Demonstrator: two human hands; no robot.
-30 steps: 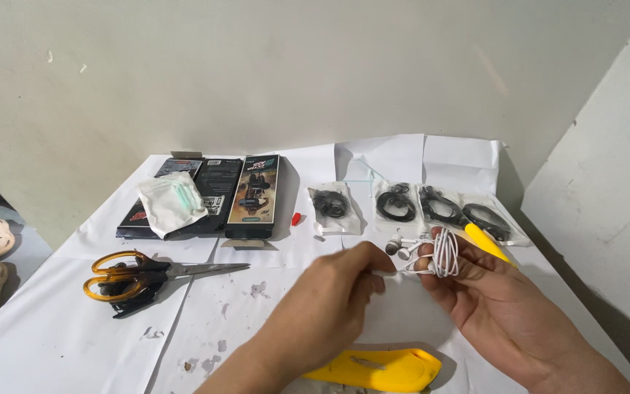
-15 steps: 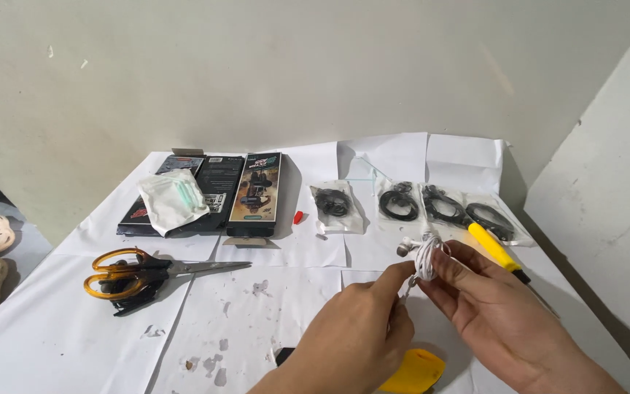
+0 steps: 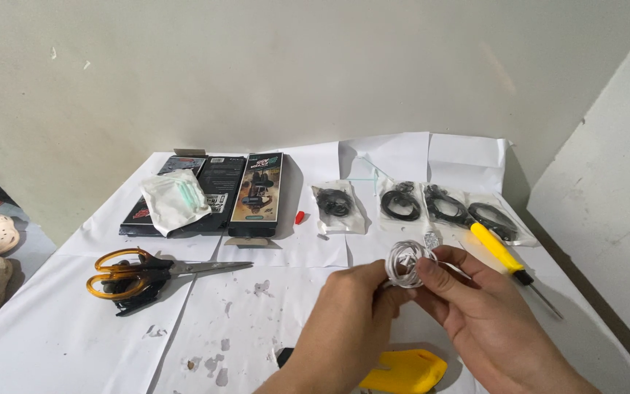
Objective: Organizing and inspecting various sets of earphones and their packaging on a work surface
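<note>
white earphone cable [image 3: 406, 264] in a tight little coil, pinched between left hand [image 3: 355, 306] and right hand [image 3: 479, 306], earbuds kinda buried

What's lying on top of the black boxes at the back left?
A clear plastic pouch with something pale green inside lies across the black boxes, covering parts of the left ones. Its exact contents are too blurred to tell. The right-hand box is uncovered.

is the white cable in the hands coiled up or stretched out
Coiled. The white cable sits in a small round bundle of loops, pinched between the left hand and the right hand.
</note>
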